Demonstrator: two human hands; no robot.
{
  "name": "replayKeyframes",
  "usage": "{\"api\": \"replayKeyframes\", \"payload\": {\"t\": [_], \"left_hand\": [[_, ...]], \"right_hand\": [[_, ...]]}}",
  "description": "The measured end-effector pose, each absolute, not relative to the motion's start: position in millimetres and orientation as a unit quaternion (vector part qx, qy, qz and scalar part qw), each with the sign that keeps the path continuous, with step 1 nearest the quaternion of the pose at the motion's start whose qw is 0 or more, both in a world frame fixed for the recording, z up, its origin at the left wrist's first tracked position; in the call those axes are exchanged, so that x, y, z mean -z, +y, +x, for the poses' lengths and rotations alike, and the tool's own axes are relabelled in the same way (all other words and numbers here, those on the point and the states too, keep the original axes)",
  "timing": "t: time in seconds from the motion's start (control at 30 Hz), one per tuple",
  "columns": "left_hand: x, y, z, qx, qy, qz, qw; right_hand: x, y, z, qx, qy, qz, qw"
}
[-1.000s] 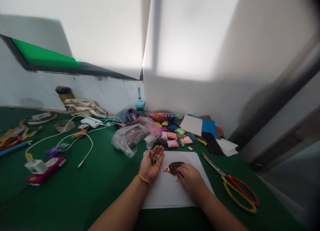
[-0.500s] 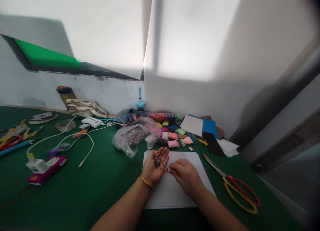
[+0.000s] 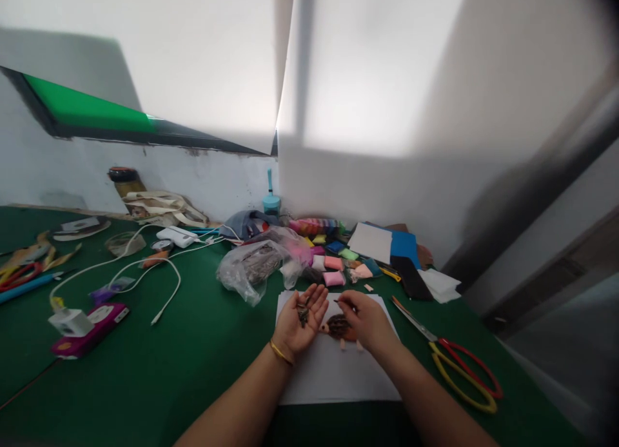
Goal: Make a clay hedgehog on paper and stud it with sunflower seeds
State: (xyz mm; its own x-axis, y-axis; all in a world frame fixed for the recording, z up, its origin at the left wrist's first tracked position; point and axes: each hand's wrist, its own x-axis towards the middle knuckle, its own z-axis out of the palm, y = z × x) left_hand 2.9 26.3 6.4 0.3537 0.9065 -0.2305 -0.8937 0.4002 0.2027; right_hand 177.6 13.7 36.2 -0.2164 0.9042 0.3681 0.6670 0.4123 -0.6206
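My left hand is palm up and cupped, fingers extended, holding a small pile of dark striped sunflower seeds. Beside it, my right hand is closed in a pinch, with what looks like one sunflower seed at the fingertips. Under the right hand lies a hedgehog-like clay figure with a peach snout, small peach feet and seeds set over its brown back. Part of its body is hidden by that hand. White paper sheets lie beneath the figure.
Large scissors with red and yellow handles lie right of the paper. Behind it are coloured clay packets and a clear plastic bag. A pink power strip with white cables is at left on the green table.
My right hand has shifted slightly up and right, uncovering more of the clay figure's back and feet. My left hand keeps its place with the seeds.
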Motion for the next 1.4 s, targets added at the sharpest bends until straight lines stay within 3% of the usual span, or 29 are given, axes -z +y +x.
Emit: {"api": "replayKeyframes", "payload": {"t": [0.27,1.03,1.4], "left_hand": [[2.7,45.9,-13.1,-0.633,0.200,-0.025,0.747],[4.8,46.5,-12.7,-0.634,0.219,-0.014,0.742],[0.2,44.0,-10.5,-0.634,0.229,-0.020,0.739]], "right_hand": [[0.9,-1.6,223.2,-0.236,-0.741,-0.548,0.308],[14.8,-5.4,210.9,-0.078,-0.836,-0.465,0.281],[8.0,-8.7,210.1,-0.092,-0.815,-0.499,0.279]]}}
